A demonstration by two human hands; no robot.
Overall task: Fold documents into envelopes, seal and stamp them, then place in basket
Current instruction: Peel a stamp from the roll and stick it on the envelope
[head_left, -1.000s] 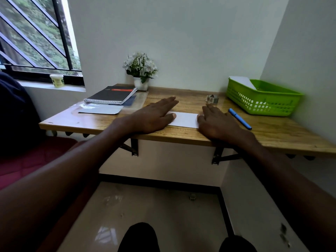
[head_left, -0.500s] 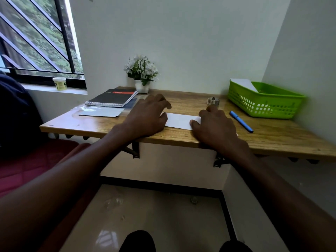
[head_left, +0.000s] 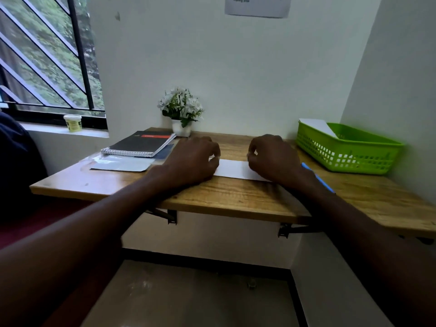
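A white paper [head_left: 233, 169] lies flat on the bench [head_left: 236, 199] near its front edge, between the two hands. The left grip [head_left: 192, 161] covers the paper's 9 o'clock end, fingers curled and pinching its far corner. The right grip [head_left: 273, 156] covers the 3 o'clock end, fingers likewise curled onto the far edge. A green basket [head_left: 349, 149] sits at 2 o'clock, a white sheet [head_left: 316, 126] leaning inside. A blue pen [head_left: 318, 178] lies beside the right wrist.
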